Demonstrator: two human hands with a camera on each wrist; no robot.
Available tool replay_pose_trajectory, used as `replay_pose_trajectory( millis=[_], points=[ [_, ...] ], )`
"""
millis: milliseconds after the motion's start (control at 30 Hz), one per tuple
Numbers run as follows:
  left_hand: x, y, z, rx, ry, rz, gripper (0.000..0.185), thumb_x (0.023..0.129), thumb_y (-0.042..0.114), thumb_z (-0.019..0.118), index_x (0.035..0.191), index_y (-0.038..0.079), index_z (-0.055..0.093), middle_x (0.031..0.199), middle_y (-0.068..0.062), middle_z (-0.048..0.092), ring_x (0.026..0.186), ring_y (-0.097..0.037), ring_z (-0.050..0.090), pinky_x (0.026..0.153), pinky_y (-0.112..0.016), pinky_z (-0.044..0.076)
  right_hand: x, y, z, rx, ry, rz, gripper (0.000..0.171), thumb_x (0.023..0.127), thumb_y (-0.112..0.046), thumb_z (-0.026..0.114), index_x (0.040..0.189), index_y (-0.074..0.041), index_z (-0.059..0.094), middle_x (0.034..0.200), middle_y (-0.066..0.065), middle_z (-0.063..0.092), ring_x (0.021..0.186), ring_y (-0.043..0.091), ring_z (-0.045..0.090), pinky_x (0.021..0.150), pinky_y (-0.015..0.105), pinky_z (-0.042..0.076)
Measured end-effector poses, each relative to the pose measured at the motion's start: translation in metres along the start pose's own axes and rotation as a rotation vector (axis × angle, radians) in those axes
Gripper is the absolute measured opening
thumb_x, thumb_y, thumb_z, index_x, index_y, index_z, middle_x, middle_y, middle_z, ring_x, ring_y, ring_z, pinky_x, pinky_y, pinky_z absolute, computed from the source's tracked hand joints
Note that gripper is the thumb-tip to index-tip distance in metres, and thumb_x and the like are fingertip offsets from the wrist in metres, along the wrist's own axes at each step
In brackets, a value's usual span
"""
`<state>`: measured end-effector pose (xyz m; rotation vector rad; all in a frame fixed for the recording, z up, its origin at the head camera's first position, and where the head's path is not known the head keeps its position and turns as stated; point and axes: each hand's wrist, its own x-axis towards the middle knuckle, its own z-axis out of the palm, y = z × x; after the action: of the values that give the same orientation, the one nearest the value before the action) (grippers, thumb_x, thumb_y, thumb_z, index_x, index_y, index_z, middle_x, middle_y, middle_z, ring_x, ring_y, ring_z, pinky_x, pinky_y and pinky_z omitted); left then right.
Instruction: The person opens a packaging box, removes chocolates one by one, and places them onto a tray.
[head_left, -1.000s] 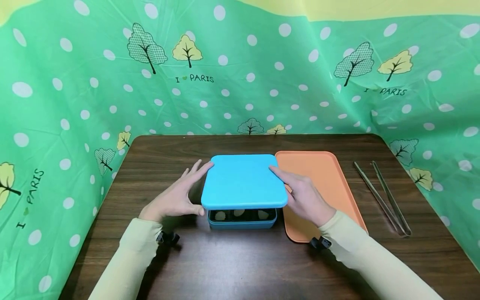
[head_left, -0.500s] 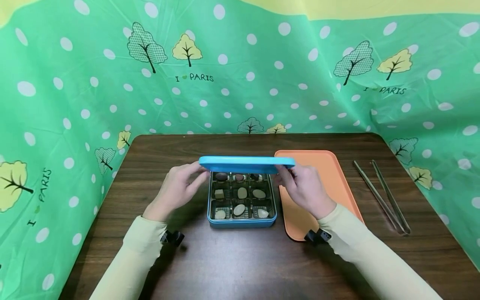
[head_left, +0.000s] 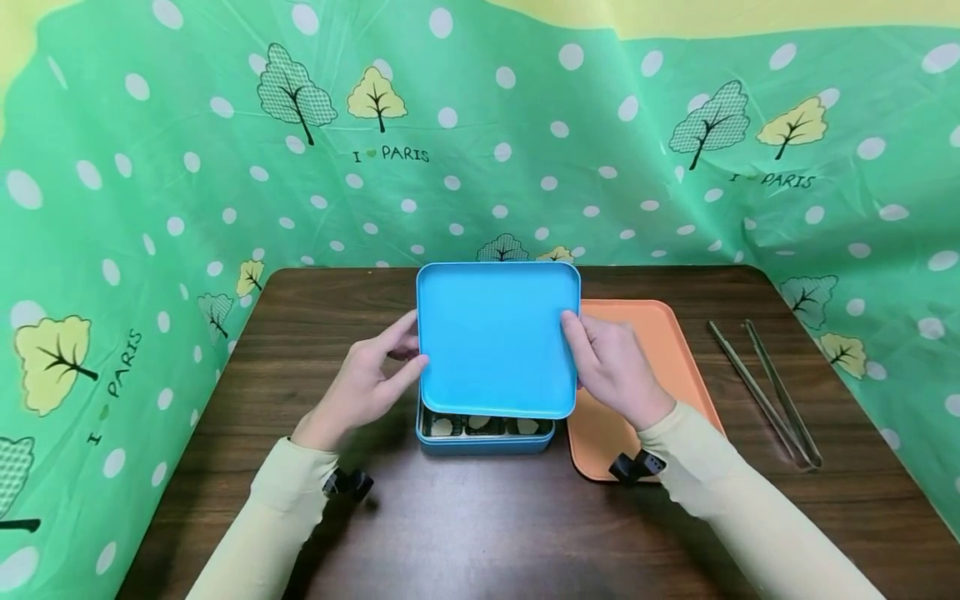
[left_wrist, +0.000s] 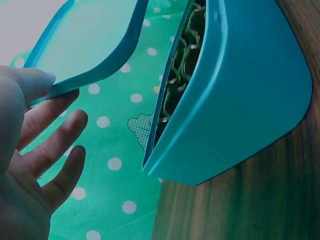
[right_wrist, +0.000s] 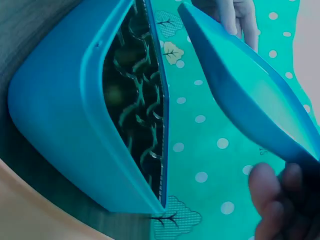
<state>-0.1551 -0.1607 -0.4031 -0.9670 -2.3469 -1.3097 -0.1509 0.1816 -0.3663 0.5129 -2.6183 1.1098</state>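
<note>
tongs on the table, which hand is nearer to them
Right. The right hand holds the lid's right edge, with the orange tray between it and the tongs; the left hand holds the lid's far side.

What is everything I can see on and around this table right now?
Square blue plastic lid: one, bright blue, held tilted above the box, its underside facing the camera.
Blue box with a compartment tray: one, darker blue, mid-table beneath the lid; only its front row of small pale and dark pieces shows.
Flat orange tray: one, orange, right of the box.
Metal tongs: one pair, silver, near the table's right edge.
Dark wooden table: one, brown.
Green spotted cloth with tree prints: one, behind and beside the table.
Left hand: pinches the lid's left edge.
Right hand: grips the lid's right edge.
Sleeves: two, pale yellow.
</note>
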Motion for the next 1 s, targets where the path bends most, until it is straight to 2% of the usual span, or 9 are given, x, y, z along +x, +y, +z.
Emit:
replay_pose_trajectory(
  millis=[133,267,367,433,500,633,733,867,1000],
  points=[
    [-0.001,-0.001,0.003,-0.044,-0.003,-0.027,0.078,0.097,0.001,0.073,0.164,0.006,0.034,0.105,-0.006,0.077,0.086,-0.016,0.072,0.079,-0.037,0.062,0.001,0.004,0.002,0.044,-0.059,0.049,0.055,0.115,-0.039,0.039,0.069,-0.012,0.051,0.054,-0.002,0.049,0.048,0.018,0.053,0.047,0.030,0.041],
    [-0.003,-0.003,0.004,-0.053,-0.023,-0.029,0.074,0.097,0.002,0.073,0.162,0.006,0.039,0.097,-0.004,0.072,0.084,-0.014,0.069,0.079,-0.034,0.061,0.001,0.008,0.005,0.072,-0.050,0.039,0.048,0.114,-0.032,0.046,0.075,-0.007,0.055,0.057,-0.001,0.039,0.048,0.017,0.041,0.048,0.029,0.033],
    [-0.004,-0.004,0.004,-0.064,-0.038,-0.058,0.064,0.099,0.004,0.071,0.158,0.006,0.047,0.096,-0.003,0.069,0.086,-0.012,0.068,0.079,-0.031,0.060,0.001,0.009,0.005,0.100,-0.062,0.010,0.033,0.113,-0.027,0.052,0.113,0.002,0.068,0.057,-0.003,0.040,0.047,0.014,0.038,0.047,0.029,0.031],
    [-0.005,-0.005,0.002,-0.078,-0.045,-0.090,0.061,0.100,0.005,0.070,0.157,0.008,0.049,0.101,-0.003,0.070,0.088,-0.012,0.068,0.081,-0.029,0.060,0.000,0.010,0.005,0.127,-0.084,-0.011,0.043,0.112,-0.024,0.055,0.146,0.000,0.054,0.058,-0.003,0.043,0.046,0.012,0.037,0.047,0.029,0.031],
    [-0.007,-0.006,0.000,-0.096,-0.050,-0.124,0.062,0.100,0.006,0.071,0.158,0.010,0.049,0.107,-0.003,0.070,0.089,-0.013,0.068,0.082,-0.028,0.060,0.000,0.010,0.005,0.176,-0.113,-0.019,0.058,0.111,-0.022,0.057,0.162,-0.006,0.036,0.062,-0.001,0.048,0.047,0.013,0.038,0.048,0.029,0.032],
    [-0.010,-0.007,-0.009,-0.118,-0.063,-0.172,0.069,0.099,0.008,0.073,0.161,0.013,0.044,0.115,-0.005,0.066,0.094,-0.016,0.067,0.084,-0.031,0.061,-0.001,0.008,0.008,0.249,-0.174,-0.037,0.069,0.107,-0.015,0.063,0.167,-0.014,0.029,0.085,0.005,0.060,0.065,0.017,0.053,0.057,0.026,0.044],
    [-0.013,-0.010,-0.015,-0.124,-0.099,-0.208,0.073,0.100,0.008,0.071,0.164,0.014,0.038,0.125,-0.008,0.064,0.098,-0.018,0.067,0.084,-0.034,0.062,-0.002,0.006,0.010,0.249,-0.223,-0.054,0.075,0.103,-0.013,0.069,0.167,-0.014,0.030,0.098,0.007,0.060,0.080,0.019,0.058,0.066,0.025,0.049],
    [-0.017,-0.015,-0.025,-0.102,-0.165,-0.246,0.076,0.102,0.011,0.070,0.167,0.016,0.031,0.134,-0.009,0.060,0.100,-0.019,0.065,0.081,-0.034,0.063,-0.001,0.003,0.014,0.214,-0.282,-0.077,0.083,0.099,-0.014,0.075,0.167,-0.014,0.029,0.097,0.004,0.059,0.080,0.017,0.059,0.067,0.026,0.052],
    [-0.018,-0.020,-0.036,-0.068,-0.215,-0.257,0.078,0.101,0.013,0.072,0.167,0.017,0.030,0.122,-0.007,0.060,0.097,-0.019,0.063,0.082,-0.034,0.063,0.002,0.001,0.019,0.160,-0.318,-0.091,0.087,0.097,-0.017,0.077,0.167,-0.011,0.027,0.094,0.001,0.060,0.077,0.014,0.059,0.066,0.027,0.053]
  ],
)
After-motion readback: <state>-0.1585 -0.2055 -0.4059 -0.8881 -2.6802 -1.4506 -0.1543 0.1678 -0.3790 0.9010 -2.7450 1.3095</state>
